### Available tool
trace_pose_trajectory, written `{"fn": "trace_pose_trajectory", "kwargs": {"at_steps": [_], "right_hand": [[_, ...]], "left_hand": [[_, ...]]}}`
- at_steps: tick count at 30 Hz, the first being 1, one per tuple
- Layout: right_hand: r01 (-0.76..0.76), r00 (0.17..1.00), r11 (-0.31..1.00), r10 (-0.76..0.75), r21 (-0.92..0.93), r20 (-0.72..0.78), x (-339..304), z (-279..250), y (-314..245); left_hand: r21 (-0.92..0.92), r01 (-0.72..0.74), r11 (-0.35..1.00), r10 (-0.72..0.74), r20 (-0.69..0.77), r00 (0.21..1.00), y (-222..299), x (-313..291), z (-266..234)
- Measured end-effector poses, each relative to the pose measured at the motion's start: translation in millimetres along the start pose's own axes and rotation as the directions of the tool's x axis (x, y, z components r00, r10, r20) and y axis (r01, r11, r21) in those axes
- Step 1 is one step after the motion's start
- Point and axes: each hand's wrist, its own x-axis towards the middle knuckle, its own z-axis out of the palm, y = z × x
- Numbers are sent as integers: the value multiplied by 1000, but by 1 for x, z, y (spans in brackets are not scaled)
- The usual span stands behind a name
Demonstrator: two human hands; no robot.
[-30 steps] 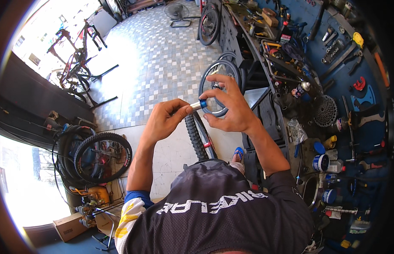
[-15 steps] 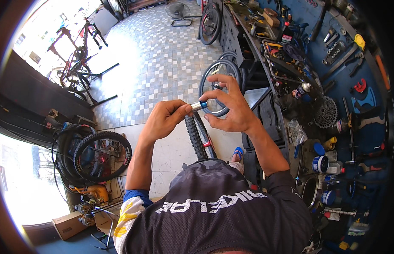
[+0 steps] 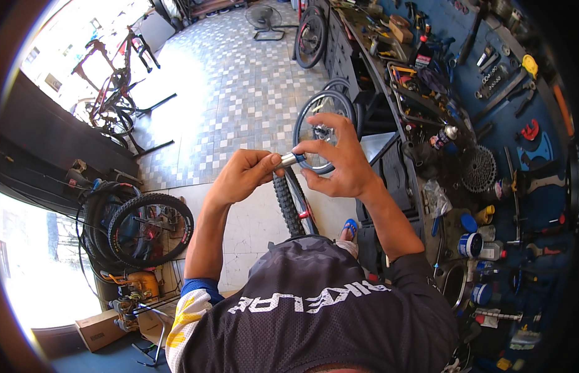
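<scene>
My left hand (image 3: pixel 236 177) pinches a short silver metal cylinder (image 3: pixel 287 160) between thumb and fingers. A blue band shows at the cylinder's right end. My right hand (image 3: pixel 344 160) is beside that end with its fingers spread and curved. Its index fingertip is at the top of the blue band, seemingly touching it, while the thumb is apart below. What the cylinder belongs to cannot be made out. Beneath the hands stands a knobby bicycle tire (image 3: pixel 289 205).
A workbench (image 3: pixel 389 102) crowded with tools runs along the right, below a blue tool wall (image 3: pixel 470 93). Bicycle wheels (image 3: pixel 297 133) lean by the bench. On the left are stacked tires (image 3: pixel 115 230); farther off, a bicycle frame (image 3: pixel 118 87) is on a stand.
My right index finger has come down onto or close to the blue band. The cylinder has dipped slightly. My left hand keeps its pinch.
</scene>
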Motion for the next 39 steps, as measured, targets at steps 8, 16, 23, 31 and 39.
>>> {"fn": "trace_pose_trajectory", "kwargs": {"at_steps": [8, 16, 23, 31, 39], "right_hand": [[160, 984, 972, -171, -169, -49, -8, 2, 6], [-137, 986, 916, 163, 376, -36, -15, -6, 12], [-262, 959, 623, 256, 737, 125, -3, 1, 9], [-220, 974, 712, 195, 667, 113, -2, 5, 1], [-213, 973, 704, 218, 678, 80, -4, 13, -10]], "left_hand": [[-164, 73, 984, -76, -15, 997, -7, 2, -5], [-120, -121, 985, 112, -74, 991, -9, 2, -13], [41, -181, 983, 185, -172, 968, -2, -2, 1], [144, -138, 980, 169, -229, 959, -4, -5, 2], [98, -135, 986, 156, -260, 953, -7, -3, 7]]}}
